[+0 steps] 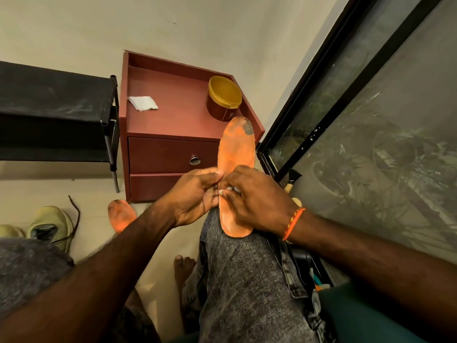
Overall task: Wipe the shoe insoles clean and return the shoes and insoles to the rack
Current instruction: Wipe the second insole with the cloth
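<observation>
Both hands, left hand (195, 194) and right hand (254, 194), pinched a light, flexible orange insole (237, 147) mid-length, a small white wipe (228, 190) under right fingers.

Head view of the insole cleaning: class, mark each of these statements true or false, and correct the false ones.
1. An orange insole lies along the person's knee. True.
2. The left hand is idle on the floor. False: it holds the insole's edge, opposite the right hand.
3. A gold-lidded jar stands on the red cabinet. True.
4. The second insole is already on the black rack. False: it lies on the floor by the cabinet.
5. A folded white wipe lies on the cabinet top. True.
6. The cabinet drawer is pulled open. False: it is closed.
</observation>
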